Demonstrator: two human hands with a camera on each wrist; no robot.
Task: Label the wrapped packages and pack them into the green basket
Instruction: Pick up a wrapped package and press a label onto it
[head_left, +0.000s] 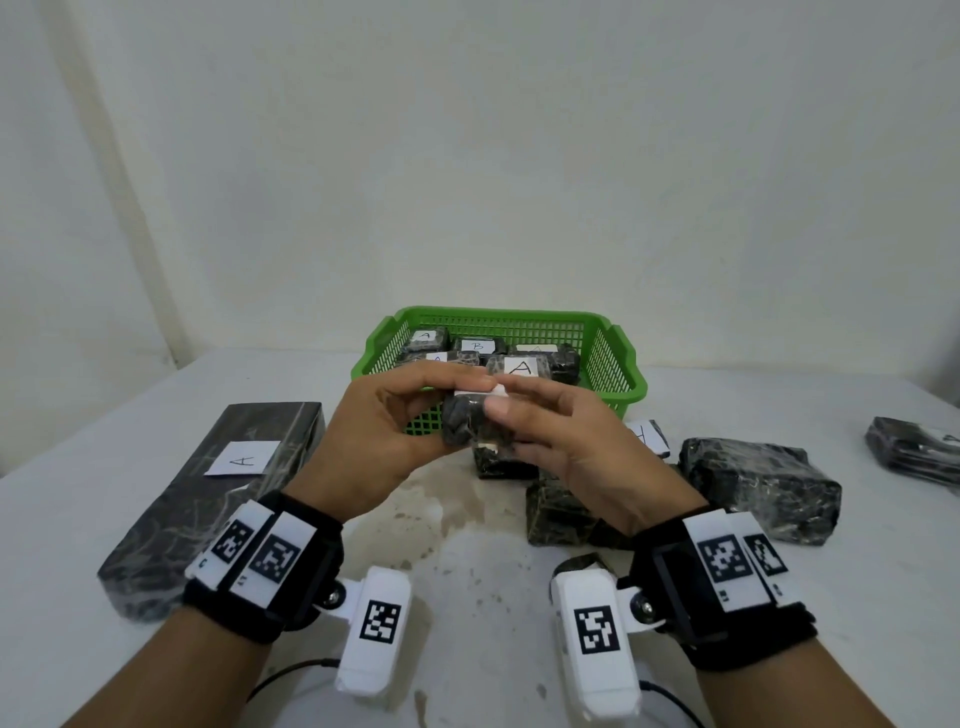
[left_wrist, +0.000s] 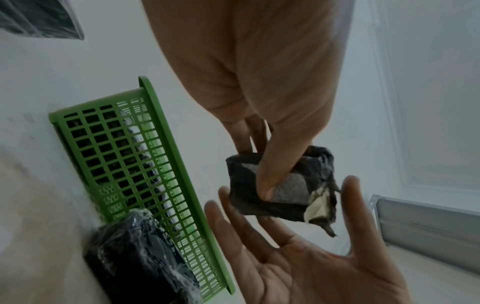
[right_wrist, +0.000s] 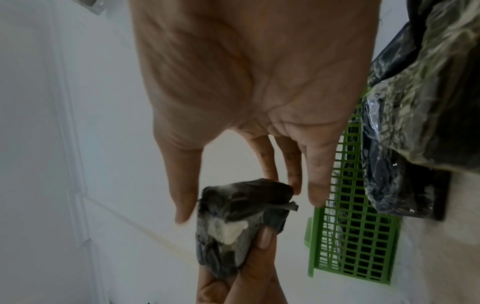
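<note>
A small dark wrapped package (head_left: 467, 423) (left_wrist: 285, 195) (right_wrist: 228, 226) is held in the air just in front of the green basket (head_left: 498, 314). My left hand (head_left: 426, 395) grips it, thumb on one face (left_wrist: 270, 174) and fingers behind. A white label (head_left: 480, 391) lies on its top edge. My right hand (head_left: 524, 410) is open, with straight fingers touching the label and the package; its palm (left_wrist: 311, 257) faces the package. The basket holds several labelled packages (head_left: 519, 366).
A long wrapped package (head_left: 208, 493) with an "A" label lies at the left. Two small packages (head_left: 556, 509) lie under my right hand and a bigger one (head_left: 758, 488) lies to the right. Another package (head_left: 914, 457) is at the far right edge. A lettered label (head_left: 649, 436) lies beside the basket.
</note>
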